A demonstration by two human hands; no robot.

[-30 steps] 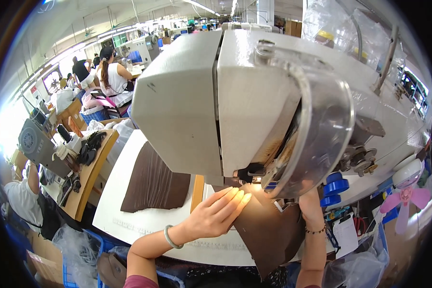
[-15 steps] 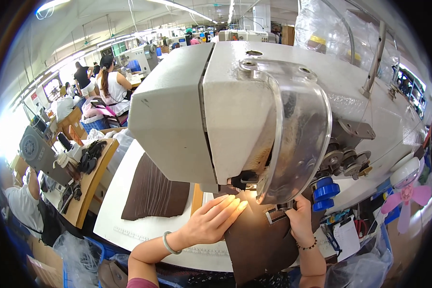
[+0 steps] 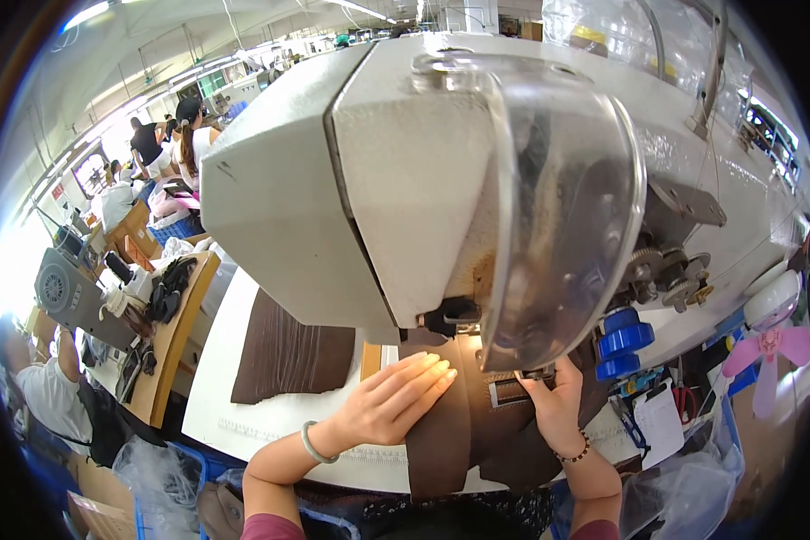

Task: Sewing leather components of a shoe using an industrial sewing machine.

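A brown sheet that looks like leather [image 3: 438, 450] lies under the head of a large grey sewing machine [image 3: 297, 189]. On its left part rests my left hand [image 3: 396, 400], fingers stretched flat and together, the tips lit by the machine's lamp. My right hand [image 3: 560, 407] grips the sheet at the right, thumb on top beside a small rectangular framed slot [image 3: 509, 392]; its other fingertips are partly hidden. A clear curved guard [image 3: 567, 207] hangs in front of the needle area, which I cannot make out. Left of my hands, a stack of brown pieces [image 3: 292, 351] sits on the white table.
Blue knobs [image 3: 623, 342] stick out right of the guard. Farther right are a pink fan [image 3: 769, 346], red-handled scissors [image 3: 686, 403] and a paper sheet [image 3: 659, 423]. A side table [image 3: 175, 360] with a grey box stands left; several people work beyond.
My view has moved closer to the machine. The brown sheet has shifted and turned, with its near edge now farther from me and the slot slightly left. Both hands remain on it.
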